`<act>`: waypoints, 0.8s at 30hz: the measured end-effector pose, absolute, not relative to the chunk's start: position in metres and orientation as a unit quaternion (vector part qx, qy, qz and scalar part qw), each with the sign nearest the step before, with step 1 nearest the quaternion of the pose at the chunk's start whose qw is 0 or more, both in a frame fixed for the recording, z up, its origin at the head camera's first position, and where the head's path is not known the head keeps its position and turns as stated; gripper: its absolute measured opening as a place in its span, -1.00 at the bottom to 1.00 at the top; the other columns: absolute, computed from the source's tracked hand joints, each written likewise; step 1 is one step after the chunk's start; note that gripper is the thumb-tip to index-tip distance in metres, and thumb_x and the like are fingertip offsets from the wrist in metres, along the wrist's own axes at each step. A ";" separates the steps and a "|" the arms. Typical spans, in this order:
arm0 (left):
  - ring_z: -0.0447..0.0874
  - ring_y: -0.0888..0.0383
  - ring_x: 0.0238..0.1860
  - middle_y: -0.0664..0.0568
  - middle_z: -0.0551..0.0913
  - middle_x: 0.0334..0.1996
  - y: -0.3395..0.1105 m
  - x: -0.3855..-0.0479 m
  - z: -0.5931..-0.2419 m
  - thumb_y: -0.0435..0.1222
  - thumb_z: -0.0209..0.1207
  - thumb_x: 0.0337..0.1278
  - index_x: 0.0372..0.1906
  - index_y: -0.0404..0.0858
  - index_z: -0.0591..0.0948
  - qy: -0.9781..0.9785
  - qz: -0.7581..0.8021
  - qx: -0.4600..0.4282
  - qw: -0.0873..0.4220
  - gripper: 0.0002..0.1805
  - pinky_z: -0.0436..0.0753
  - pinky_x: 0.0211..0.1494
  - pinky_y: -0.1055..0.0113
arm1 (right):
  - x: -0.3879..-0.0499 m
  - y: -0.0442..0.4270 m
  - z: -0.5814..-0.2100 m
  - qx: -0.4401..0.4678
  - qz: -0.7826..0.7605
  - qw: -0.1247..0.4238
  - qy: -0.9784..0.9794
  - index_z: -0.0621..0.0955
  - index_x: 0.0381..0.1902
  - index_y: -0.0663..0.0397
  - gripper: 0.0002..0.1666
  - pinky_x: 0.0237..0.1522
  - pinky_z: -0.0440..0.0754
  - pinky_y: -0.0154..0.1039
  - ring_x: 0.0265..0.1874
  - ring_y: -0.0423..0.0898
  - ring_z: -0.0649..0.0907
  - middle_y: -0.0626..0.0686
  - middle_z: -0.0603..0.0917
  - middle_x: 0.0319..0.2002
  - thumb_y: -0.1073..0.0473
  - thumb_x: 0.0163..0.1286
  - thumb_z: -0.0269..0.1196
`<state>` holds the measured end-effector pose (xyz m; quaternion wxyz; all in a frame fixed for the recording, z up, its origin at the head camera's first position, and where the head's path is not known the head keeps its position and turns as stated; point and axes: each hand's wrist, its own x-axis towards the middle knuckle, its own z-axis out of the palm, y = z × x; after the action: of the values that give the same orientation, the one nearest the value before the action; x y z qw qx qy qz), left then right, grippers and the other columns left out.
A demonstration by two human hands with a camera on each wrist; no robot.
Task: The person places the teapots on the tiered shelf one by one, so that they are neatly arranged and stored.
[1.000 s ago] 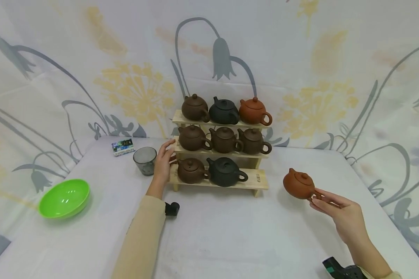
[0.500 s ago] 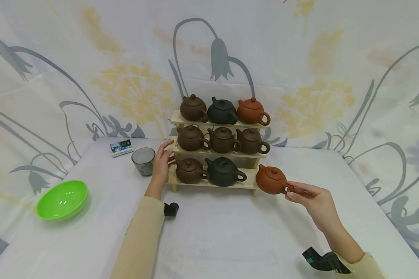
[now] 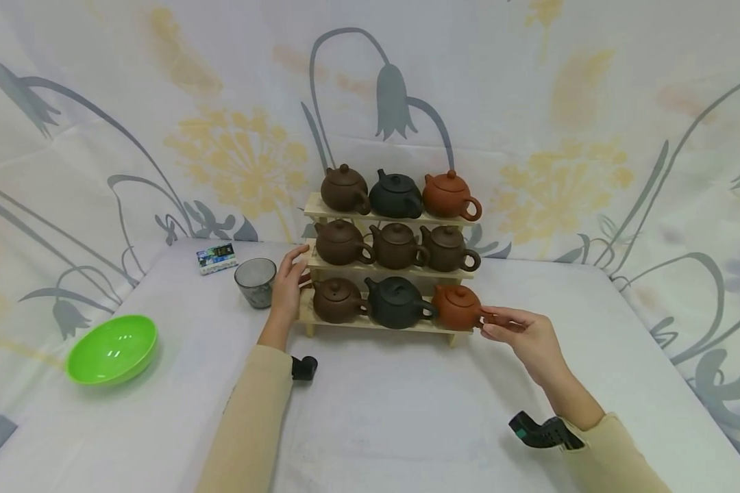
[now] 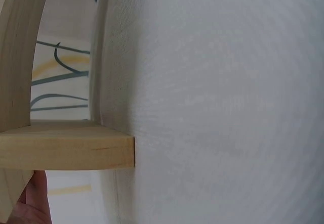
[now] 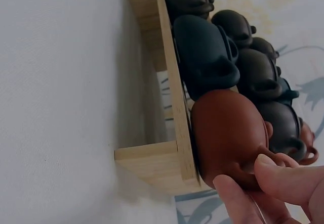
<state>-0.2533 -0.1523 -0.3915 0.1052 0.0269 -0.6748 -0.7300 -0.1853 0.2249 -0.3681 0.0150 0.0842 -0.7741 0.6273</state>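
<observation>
In the head view, a three-tier wooden display rack (image 3: 379,326) holds several small clay teapots, dark brown, black and reddish-orange. My right hand (image 3: 524,337) pinches the handle of a reddish-orange teapot (image 3: 458,308) at the right end of the lowest shelf. The right wrist view shows this teapot (image 5: 228,133) upright against the board, beside the black teapot (image 5: 200,52); thumb and fingers are on its handle. My left hand (image 3: 288,287) grips the rack's left side. Part of that hand (image 4: 34,198) shows behind the wood in the left wrist view; its fingertips are hidden.
Left of the rack stands a grey see-through cup (image 3: 256,284), with a small patterned box (image 3: 216,259) behind it. A bright green bowl (image 3: 112,350) sits farther left. A floral cloth (image 3: 222,137) hangs behind the white-covered table (image 3: 401,418).
My right hand has carried the reddish-orange teapot leftward, from beside the rack to the right end of the lowest shelf. My left hand has stayed on the rack's side.
</observation>
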 end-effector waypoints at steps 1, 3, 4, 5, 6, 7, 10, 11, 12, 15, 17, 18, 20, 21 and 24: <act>0.48 -0.07 0.02 -0.09 0.36 0.20 -0.152 -0.253 -0.392 -0.19 -0.19 0.44 0.30 -0.14 0.35 -0.675 -0.730 0.026 0.104 -0.58 0.44 -0.02 0.26 | -0.186 0.224 -0.368 0.083 0.626 0.014 -0.775 0.47 0.03 0.61 -0.55 -0.24 0.61 -0.25 -0.33 -0.19 0.69 0.12 0.67 -0.22 0.50 0.17 0.25; 0.47 -0.09 0.03 -0.10 0.36 0.20 -0.151 -0.254 -0.392 -0.19 -0.19 0.44 0.31 -0.14 0.35 -0.675 -0.730 0.025 0.105 -0.58 0.43 -0.01 0.24 | -0.186 0.223 -0.369 0.085 0.620 0.013 -0.780 0.48 0.04 0.58 -0.56 -0.24 0.61 -0.28 -0.32 -0.20 0.68 0.21 0.65 -0.18 0.49 0.17 0.25; 0.47 -0.11 0.04 -0.10 0.36 0.20 -0.151 -0.253 -0.392 -0.19 -0.19 0.44 0.30 -0.15 0.35 -0.674 -0.730 0.025 0.106 -0.58 0.43 0.00 0.22 | -0.186 0.223 -0.369 0.087 0.617 0.014 -0.782 0.49 0.04 0.56 -0.56 -0.24 0.61 -0.29 -0.32 -0.20 0.68 0.24 0.64 -0.17 0.49 0.18 0.25; 0.46 -0.12 0.05 -0.11 0.36 0.20 -0.151 -0.253 -0.392 -0.19 -0.19 0.44 0.30 -0.15 0.35 -0.674 -0.730 0.024 0.106 -0.58 0.42 0.01 0.21 | -0.186 0.223 -0.370 0.087 0.614 0.014 -0.785 0.50 0.04 0.55 -0.56 -0.24 0.61 -0.30 -0.32 -0.20 0.68 0.25 0.64 -0.17 0.48 0.18 0.25; 0.46 -0.14 0.06 -0.11 0.36 0.20 -0.151 -0.253 -0.392 -0.19 -0.19 0.45 0.31 -0.15 0.35 -0.674 -0.731 0.022 0.106 -0.58 0.41 0.03 0.19 | -0.185 0.222 -0.371 0.087 0.612 0.013 -0.786 0.50 0.04 0.54 -0.56 -0.24 0.60 -0.31 -0.32 -0.20 0.68 0.25 0.64 -0.17 0.47 0.18 0.26; 0.45 -0.15 0.07 -0.11 0.36 0.20 -0.150 -0.253 -0.392 -0.19 -0.19 0.45 0.31 -0.16 0.35 -0.673 -0.731 0.021 0.106 -0.58 0.41 0.03 0.19 | -0.185 0.222 -0.371 0.087 0.610 0.014 -0.787 0.50 0.04 0.53 -0.56 -0.24 0.60 -0.32 -0.31 -0.20 0.68 0.24 0.64 -0.18 0.47 0.17 0.26; 0.46 -0.14 0.05 -0.12 0.36 0.20 -0.149 -0.254 -0.392 -0.20 -0.18 0.44 0.31 -0.17 0.35 -0.671 -0.734 0.018 0.106 -0.58 0.42 0.02 0.21 | -0.184 0.222 -0.372 0.090 0.605 0.018 -0.791 0.50 0.05 0.52 -0.55 -0.24 0.60 -0.34 -0.30 -0.22 0.68 0.23 0.64 -0.19 0.47 0.17 0.26; 0.47 -0.12 0.04 -0.12 0.37 0.19 -0.150 -0.254 -0.392 -0.20 -0.19 0.45 0.31 -0.18 0.35 -0.670 -0.735 0.018 0.105 -0.58 0.43 0.00 0.24 | -0.184 0.222 -0.372 0.091 0.603 0.018 -0.792 0.50 0.05 0.51 -0.55 -0.23 0.60 -0.34 -0.30 -0.22 0.67 0.23 0.63 -0.19 0.47 0.18 0.26; 0.48 -0.09 0.02 -0.12 0.37 0.19 -0.150 -0.255 -0.391 -0.20 -0.19 0.45 0.31 -0.18 0.34 -0.670 -0.735 0.018 0.104 -0.58 0.43 -0.02 0.27 | -0.184 0.222 -0.372 0.092 0.599 0.018 -0.795 0.50 0.06 0.50 -0.54 -0.23 0.59 -0.35 -0.29 -0.23 0.67 0.24 0.63 -0.18 0.46 0.18 0.27; 0.50 -0.01 -0.04 -0.11 0.38 0.16 -0.154 -0.256 -0.389 -0.21 -0.20 0.45 0.31 -0.17 0.33 -0.673 -0.733 0.025 0.092 -0.58 0.46 -0.08 0.33 | -0.185 0.223 -0.371 0.088 0.580 0.001 -0.810 0.49 0.12 0.40 -0.48 -0.17 0.57 -0.36 -0.26 -0.25 0.66 0.25 0.60 -0.09 0.34 0.19 0.30; 0.49 -0.01 -0.03 -0.12 0.36 0.16 -0.159 -0.256 -0.385 -0.21 -0.19 0.45 0.33 -0.16 0.31 -0.683 -0.727 0.026 0.067 -0.57 0.47 -0.06 0.30 | -0.185 0.226 -0.370 0.081 0.561 -0.011 -0.824 0.47 0.18 0.31 -0.42 -0.14 0.54 -0.36 -0.23 -0.27 0.65 0.24 0.58 -0.04 0.24 0.21 0.32; 0.48 -0.02 0.00 -0.14 0.35 0.16 -0.162 -0.256 -0.383 -0.21 -0.19 0.44 0.34 -0.15 0.29 -0.692 -0.719 0.025 0.052 -0.56 0.47 -0.02 0.27 | -0.184 0.228 -0.368 0.078 0.549 -0.016 -0.832 0.46 0.20 0.27 -0.39 -0.14 0.52 -0.37 -0.22 -0.29 0.64 0.23 0.57 -0.01 0.18 0.22 0.32; 0.41 -0.08 0.12 -0.19 0.31 0.22 -0.169 -0.253 -0.378 -0.19 -0.20 0.44 0.36 -0.16 0.26 -0.718 -0.696 0.015 0.023 -0.54 0.43 0.09 0.16 | -0.182 0.234 -0.365 0.076 0.534 -0.018 -0.842 0.42 0.24 0.23 -0.36 -0.13 0.50 -0.39 -0.19 -0.32 0.62 0.26 0.53 0.03 0.10 0.25 0.29; 0.35 -0.10 0.18 -0.21 0.27 0.26 -0.174 -0.251 -0.375 -0.18 -0.21 0.44 0.37 -0.17 0.24 -0.734 -0.679 0.008 0.013 -0.52 0.39 0.15 0.11 | -0.181 0.238 -0.362 0.078 0.528 -0.015 -0.846 0.40 0.26 0.23 -0.35 -0.12 0.49 -0.40 -0.18 -0.34 0.61 0.27 0.52 0.05 0.08 0.28 0.27; 0.14 -0.15 0.32 -0.24 0.17 0.33 -0.188 -0.241 -0.359 -0.11 -0.23 0.44 0.40 -0.24 0.18 -0.784 -0.620 -0.021 0.004 -0.46 0.23 0.27 0.00 | -0.177 0.251 -0.354 0.090 0.506 0.010 -0.858 0.36 0.27 0.26 -0.37 -0.13 0.49 -0.46 -0.16 -0.37 0.58 0.28 0.46 0.11 0.03 0.36 0.17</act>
<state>-0.2414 -0.1883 -0.3586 0.0043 -0.0210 -0.7840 -0.6204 -0.1773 0.2515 -0.3542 0.0097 0.0899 -0.8576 0.5062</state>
